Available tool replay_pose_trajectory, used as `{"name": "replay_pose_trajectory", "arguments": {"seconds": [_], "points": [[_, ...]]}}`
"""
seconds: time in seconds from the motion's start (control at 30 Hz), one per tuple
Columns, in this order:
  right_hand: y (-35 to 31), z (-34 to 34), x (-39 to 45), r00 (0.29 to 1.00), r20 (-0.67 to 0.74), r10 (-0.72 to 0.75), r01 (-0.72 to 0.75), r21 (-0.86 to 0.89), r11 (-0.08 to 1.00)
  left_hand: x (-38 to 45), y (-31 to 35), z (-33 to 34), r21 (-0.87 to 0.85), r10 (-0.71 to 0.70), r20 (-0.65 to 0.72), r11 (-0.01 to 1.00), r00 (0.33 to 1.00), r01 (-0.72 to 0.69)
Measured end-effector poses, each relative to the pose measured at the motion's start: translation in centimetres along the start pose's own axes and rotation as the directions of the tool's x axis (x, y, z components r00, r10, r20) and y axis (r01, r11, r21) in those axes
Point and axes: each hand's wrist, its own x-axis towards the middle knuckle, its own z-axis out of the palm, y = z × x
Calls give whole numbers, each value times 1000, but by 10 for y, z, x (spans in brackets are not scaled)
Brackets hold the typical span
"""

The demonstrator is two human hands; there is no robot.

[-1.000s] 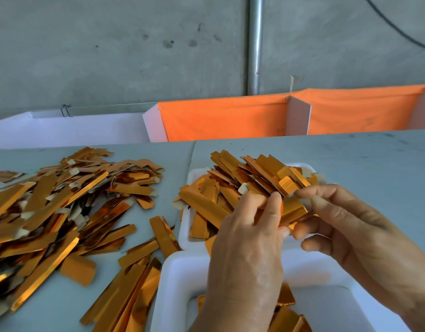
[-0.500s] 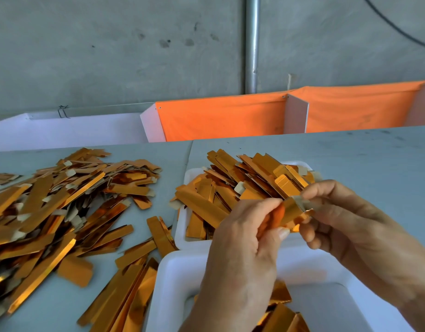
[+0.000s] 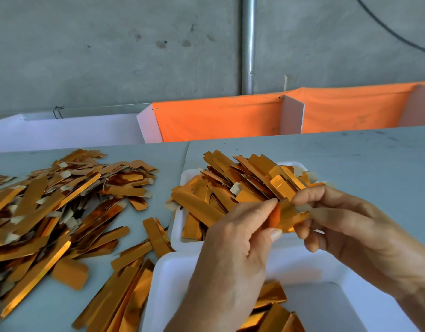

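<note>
Both hands hold one shiny gold card strip (image 3: 289,215) above the white trays. My left hand (image 3: 233,255) pinches its left end between thumb and forefinger. My right hand (image 3: 350,233) pinches its right end, where a pale tab shows. The strip looks partly folded between the fingers. Behind it, a far white tray (image 3: 176,232) is heaped with gold strips (image 3: 230,185). A near white tray (image 3: 158,283) below my hands holds several folded gold pieces (image 3: 271,307).
A big loose pile of flat gold strips (image 3: 51,207) covers the grey table (image 3: 350,159) on the left, with more strips (image 3: 125,291) lying beside the near tray. White and orange dividers (image 3: 218,118) stand along the table's back edge before a concrete wall and a metal pole (image 3: 248,44).
My hands have drawn slightly apart and lowered toward me, and the gold strip between them now shows more of its length and its pale tab.
</note>
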Motion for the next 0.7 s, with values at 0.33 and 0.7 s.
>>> {"name": "replay_pose_trajectory", "arguments": {"seconds": [0.33,0.7], "points": [[2,6,-2,998,-56,8,-12,-71,997,-1,1,2,115,58,49,991,997,-63],[4,3,1,993,-73,96,-96,-5,995,-4,1,1,143,-5,49,990,999,-2]]}}
